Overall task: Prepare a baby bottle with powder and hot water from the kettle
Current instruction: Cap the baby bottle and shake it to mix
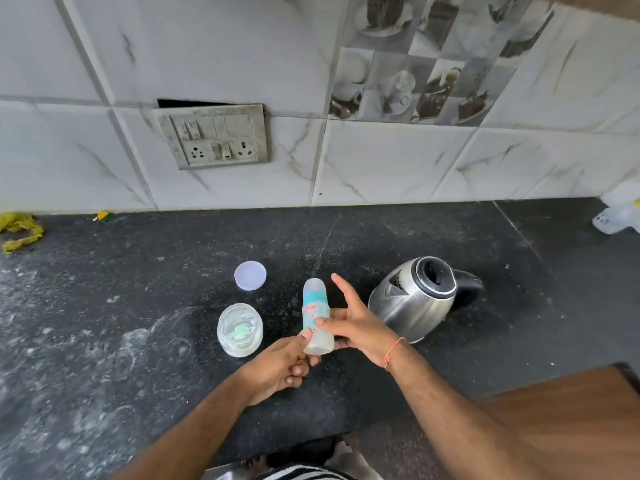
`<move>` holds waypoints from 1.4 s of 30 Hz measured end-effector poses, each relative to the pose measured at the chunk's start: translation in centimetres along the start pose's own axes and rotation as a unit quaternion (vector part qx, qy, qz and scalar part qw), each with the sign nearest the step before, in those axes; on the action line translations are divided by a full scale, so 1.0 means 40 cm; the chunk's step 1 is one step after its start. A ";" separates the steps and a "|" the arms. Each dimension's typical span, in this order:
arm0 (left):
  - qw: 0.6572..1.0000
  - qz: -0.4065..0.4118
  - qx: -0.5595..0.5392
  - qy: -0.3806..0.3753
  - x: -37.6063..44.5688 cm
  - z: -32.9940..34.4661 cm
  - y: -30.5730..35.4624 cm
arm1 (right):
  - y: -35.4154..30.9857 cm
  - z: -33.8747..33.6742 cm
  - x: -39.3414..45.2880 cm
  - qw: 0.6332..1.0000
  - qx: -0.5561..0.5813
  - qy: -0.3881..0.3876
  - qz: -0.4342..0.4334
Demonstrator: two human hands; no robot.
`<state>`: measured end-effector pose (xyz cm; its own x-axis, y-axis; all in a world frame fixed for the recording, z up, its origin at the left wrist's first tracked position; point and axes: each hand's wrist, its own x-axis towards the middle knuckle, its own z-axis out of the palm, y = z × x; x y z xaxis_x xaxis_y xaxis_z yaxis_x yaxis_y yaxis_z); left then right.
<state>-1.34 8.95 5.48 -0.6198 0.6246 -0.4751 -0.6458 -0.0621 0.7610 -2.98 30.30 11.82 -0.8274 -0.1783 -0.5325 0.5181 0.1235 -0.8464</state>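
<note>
Dark speckled countertop (138, 306) fills the scene, dusted with pale smears, backed by marbled white tiles and a grey switch plate (211, 136) on the wall. Centre stage, the baby bottle (316, 317) is up off the counter, tilted slightly with its capped teal-collared top pointing away from the person, and a milky layer sits in its lower end, so by my reading powder and water are already in and this is the mixing stage. The left hand (280, 367) pinches the base, thumb pressed against the bottle's lower side with the other fingers curled underneath, steadying it from below. The right hand (353, 323) wraps the mid-body from the far side, thumb across the printed front, while the index finger sticks out straight and free; two hands on it suits rolling or shaking without losing hold. Just left of the bottle stands the open powder jar (239, 330), what looks like a green scoop lying inside, though the view is too soft to be sure. Its pale lid (250, 275) lies flat behind it, parked out of the way. To the right, the steel kettle (415, 299) rests on the counter, spout turned toward the bottle, handle away, within easy reach of the right hand.
</note>
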 end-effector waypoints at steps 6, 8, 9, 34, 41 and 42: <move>0.994 0.001 0.109 -0.007 -0.011 -0.012 -0.006 | -0.008 -0.016 -0.002 0.995 -0.083 -0.056 0.031; 0.992 0.002 0.128 -0.004 -0.010 -0.016 -0.016 | -0.010 -0.016 -0.001 0.994 -0.099 -0.051 0.020; 0.992 0.009 0.127 0.002 -0.009 -0.018 -0.021 | -0.011 -0.012 0.003 0.995 -0.094 -0.033 0.008; 0.759 -0.025 0.647 0.062 0.037 -0.031 -0.073 | -0.030 0.026 0.056 0.987 0.106 0.122 -0.006; 0.743 -0.036 0.664 0.069 0.044 -0.025 -0.075 | -0.037 0.027 0.047 0.996 0.058 0.063 0.014; 0.743 -0.036 0.665 0.070 0.044 -0.025 -0.073 | -0.043 0.022 0.047 0.988 0.109 0.106 -0.005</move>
<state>-0.99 9.45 1.98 -0.7058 0.4955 -0.5063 0.2735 0.8499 0.4504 -5.23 28.88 12.27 -0.8481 0.0328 -0.5288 0.5241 -0.0937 -0.8465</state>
